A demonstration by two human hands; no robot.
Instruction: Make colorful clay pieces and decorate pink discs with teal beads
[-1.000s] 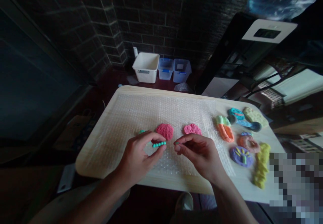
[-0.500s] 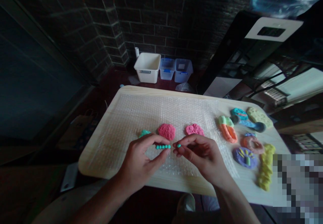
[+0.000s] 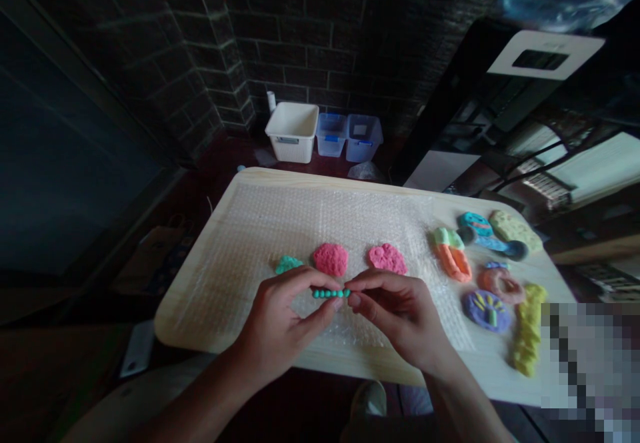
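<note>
Between thumb and fingers, my left hand (image 3: 280, 320) pinches a short row of green clay balls (image 3: 325, 294). My right hand (image 3: 400, 313) pinches a single green clay ball (image 3: 347, 292), which sits against or very close to the row's right end; I cannot tell whether they are joined. Both hands are above bubble wrap (image 3: 265, 223) spread over the table. Just beyond the fingers lie a lump of green clay (image 3: 287, 264), a round pink clay lump (image 3: 331, 260) and a flatter pink clay piece (image 3: 387, 258).
Several shaped clay pieces stand on the table's right side, among them an orange and green one (image 3: 455, 262), a purple disc (image 3: 487, 310) and a yellow strip (image 3: 530, 330). On the floor behind the pale wooden table (image 3: 360, 370) are a white bin (image 3: 293, 133) and two clear boxes (image 3: 364, 138).
My right hand has moved left, bringing its green ball from a gap away up to the end of the row. The left hand has barely shifted.
</note>
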